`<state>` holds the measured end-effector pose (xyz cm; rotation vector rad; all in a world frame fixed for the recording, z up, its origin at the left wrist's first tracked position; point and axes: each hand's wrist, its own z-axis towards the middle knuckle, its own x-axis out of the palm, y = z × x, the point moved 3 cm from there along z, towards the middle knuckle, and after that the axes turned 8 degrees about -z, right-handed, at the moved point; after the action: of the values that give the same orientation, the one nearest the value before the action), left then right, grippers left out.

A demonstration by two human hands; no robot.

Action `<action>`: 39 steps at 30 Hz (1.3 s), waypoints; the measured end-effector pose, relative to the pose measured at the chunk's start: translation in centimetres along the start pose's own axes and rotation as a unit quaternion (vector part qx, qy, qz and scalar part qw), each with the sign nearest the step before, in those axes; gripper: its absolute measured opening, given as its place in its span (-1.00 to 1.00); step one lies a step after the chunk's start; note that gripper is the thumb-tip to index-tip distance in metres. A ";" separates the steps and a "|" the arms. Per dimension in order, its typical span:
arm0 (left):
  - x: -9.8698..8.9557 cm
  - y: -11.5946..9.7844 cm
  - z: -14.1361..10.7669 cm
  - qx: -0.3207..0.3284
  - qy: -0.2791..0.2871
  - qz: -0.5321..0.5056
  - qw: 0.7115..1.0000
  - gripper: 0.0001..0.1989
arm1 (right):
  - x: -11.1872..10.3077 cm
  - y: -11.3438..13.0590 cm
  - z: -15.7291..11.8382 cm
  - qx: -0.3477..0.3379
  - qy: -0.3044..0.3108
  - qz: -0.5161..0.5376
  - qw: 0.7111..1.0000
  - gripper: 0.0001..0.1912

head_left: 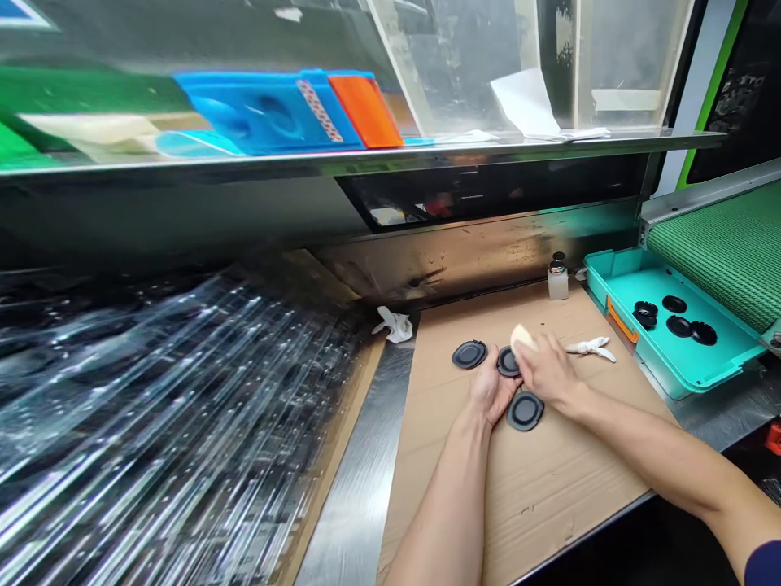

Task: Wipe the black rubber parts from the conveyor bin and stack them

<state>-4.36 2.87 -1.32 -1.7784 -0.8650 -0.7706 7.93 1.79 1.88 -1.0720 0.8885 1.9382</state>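
Three round black rubber discs lie on a cardboard sheet [537, 496]. My left hand [493, 387] rests its fingers on the lower edge of the middle disc [507, 363] and appears to hold it against the cardboard. My right hand [545, 368] grips a cream sponge [523, 338], which touches the top of that same disc. Just left of my hands lies one disc [469, 354], apart from them. Another disc [525, 411] sits just below my right hand, close to my left wrist.
A teal tray [671, 346] with several black discs stands to the right, before a green ribbed conveyor belt [720, 252]. White cloths [591, 348] and a small bottle [557, 278] lie nearby. A stack of clear plastic sheets [164, 407] fills the left, beneath a metal shelf [366, 155].
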 end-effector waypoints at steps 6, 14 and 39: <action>0.5 0.3 0.2 0.019 0.008 -0.004 1.000 -0.53 | -1.1 -1.7 0.6 0.020 0.013 0.116 0.993 -0.34; 0.8 1.0 0.1 0.004 0.050 0.018 0.999 -0.58 | -1.3 -1.5 0.4 0.029 0.088 0.206 0.974 -0.73; 1.0 0.9 0.0 -0.020 0.001 0.012 1.000 -0.54 | -0.3 0.1 1.7 0.010 0.110 -0.104 0.988 -0.59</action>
<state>-3.04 2.87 -0.97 -1.8204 -0.8307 -0.7795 7.34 3.07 2.87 -1.3299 0.8740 1.6581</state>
